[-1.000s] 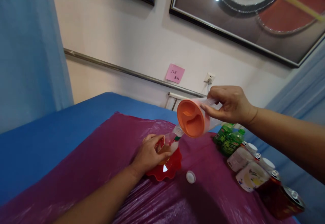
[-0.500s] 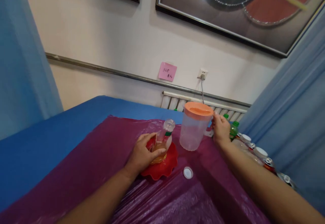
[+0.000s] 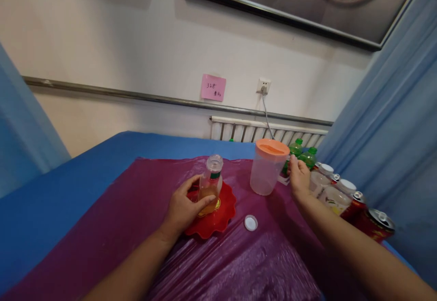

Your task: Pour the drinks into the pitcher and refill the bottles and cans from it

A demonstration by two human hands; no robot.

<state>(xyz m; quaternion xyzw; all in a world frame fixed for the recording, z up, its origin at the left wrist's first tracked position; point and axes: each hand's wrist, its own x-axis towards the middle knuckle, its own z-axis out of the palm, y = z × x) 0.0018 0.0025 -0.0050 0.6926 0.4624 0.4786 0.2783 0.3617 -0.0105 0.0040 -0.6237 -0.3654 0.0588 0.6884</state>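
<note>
I log the pitcher (image 3: 266,169) no longer tipped over the bottle (image 3: 210,185), now upright just right of it | left hand (image 3: 182,207) grips the uncapped bottle standing in the red dish (image 3: 220,221) | right hand (image 3: 298,178) at the pitcher's handle, grip hidden, cannot tell | white cap (image 3: 251,222) loose nearer me

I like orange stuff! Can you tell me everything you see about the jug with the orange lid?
The jug is cloudy see-through plastic, apparently empty, with a round orange lid on top. It stands upright on the purple sheet, right of the red dish. The right hand seems to touch its handle side.
</note>
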